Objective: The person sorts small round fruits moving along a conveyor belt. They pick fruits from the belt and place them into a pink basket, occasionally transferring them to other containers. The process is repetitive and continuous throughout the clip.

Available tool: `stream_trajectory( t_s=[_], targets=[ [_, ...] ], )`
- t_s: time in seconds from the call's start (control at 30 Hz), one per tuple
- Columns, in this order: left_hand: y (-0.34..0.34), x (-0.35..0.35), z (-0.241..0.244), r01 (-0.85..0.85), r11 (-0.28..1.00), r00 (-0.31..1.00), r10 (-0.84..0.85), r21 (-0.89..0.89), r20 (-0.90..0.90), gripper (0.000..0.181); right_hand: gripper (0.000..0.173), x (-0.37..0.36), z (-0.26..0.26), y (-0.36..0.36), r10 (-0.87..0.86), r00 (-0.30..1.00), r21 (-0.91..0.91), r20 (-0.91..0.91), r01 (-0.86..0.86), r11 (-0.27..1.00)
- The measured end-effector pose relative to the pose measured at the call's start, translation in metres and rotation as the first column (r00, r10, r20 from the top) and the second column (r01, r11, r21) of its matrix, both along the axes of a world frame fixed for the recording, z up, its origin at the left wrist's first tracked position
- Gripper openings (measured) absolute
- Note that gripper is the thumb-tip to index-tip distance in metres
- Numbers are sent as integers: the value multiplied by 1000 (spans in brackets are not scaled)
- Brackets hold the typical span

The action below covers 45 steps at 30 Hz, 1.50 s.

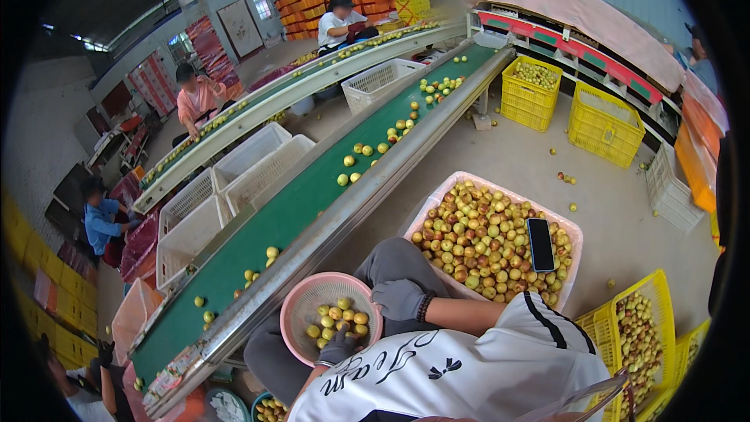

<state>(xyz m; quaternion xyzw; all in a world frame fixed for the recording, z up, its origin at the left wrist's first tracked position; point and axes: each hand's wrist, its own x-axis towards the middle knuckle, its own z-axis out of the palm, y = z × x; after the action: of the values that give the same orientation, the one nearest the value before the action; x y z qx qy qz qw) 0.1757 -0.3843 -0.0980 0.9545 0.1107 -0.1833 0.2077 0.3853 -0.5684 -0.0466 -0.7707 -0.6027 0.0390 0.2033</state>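
A round pink plastic basket [291, 310] rests on my lap with several yellow-green jujubes [326, 321] inside. My left hand [338, 347], in a grey glove, reaches into it and touches the fruit; its fingers are partly hidden, so a grasp cannot be told. My right hand [401, 300], also gloved in grey and with a beaded bracelet at the wrist, has its fingers curled at the basket's right rim. Beyond my right knee stands a lined crate [415, 224] full of reddish-yellow jujubes [477, 234], with a smartphone [541, 244] lying on them.
A green conveyor belt [281, 205] carrying scattered jujubes runs diagonally before me, edged by a metal rail [328, 231]. White crates [190, 234] line its far side. Yellow crates [530, 106] stand right; another yellow crate [668, 328] is close behind. Co-workers sit along a second conveyor [281, 85].
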Motion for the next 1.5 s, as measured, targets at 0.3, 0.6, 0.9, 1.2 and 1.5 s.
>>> stream_trajectory(
  t_s=[0.3, 0.6, 0.9, 1.2, 1.5],
  targets=[
    [35, 0, -7, 2, 980, 998, -15, -198, -66, 59, 39, 73, -23, -65, -602, 775, 238, -192, 632, 738],
    [61, 56, 33, -63, 995, 976, 44, 82, 213, 64, 40, 90, -41, -153, 141, 960, -383, 242, -39, 923],
    [66, 69, -21, 90, 988, 958, -121, 129, 261, 79, 21, 86, -58, -165, 40, 966, -212, 257, 16, 977],
    [58, 82, 4, -9, 993, 978, -17, 122, 210, 78, 27, 89, -78, -157, 73, 928, -278, 365, 34, 960],
    [63, 78, 18, -36, 996, 992, 26, 87, 120, 72, 32, 105, -51, -93, -336, 905, -146, 259, 381, 913]
  ],
)
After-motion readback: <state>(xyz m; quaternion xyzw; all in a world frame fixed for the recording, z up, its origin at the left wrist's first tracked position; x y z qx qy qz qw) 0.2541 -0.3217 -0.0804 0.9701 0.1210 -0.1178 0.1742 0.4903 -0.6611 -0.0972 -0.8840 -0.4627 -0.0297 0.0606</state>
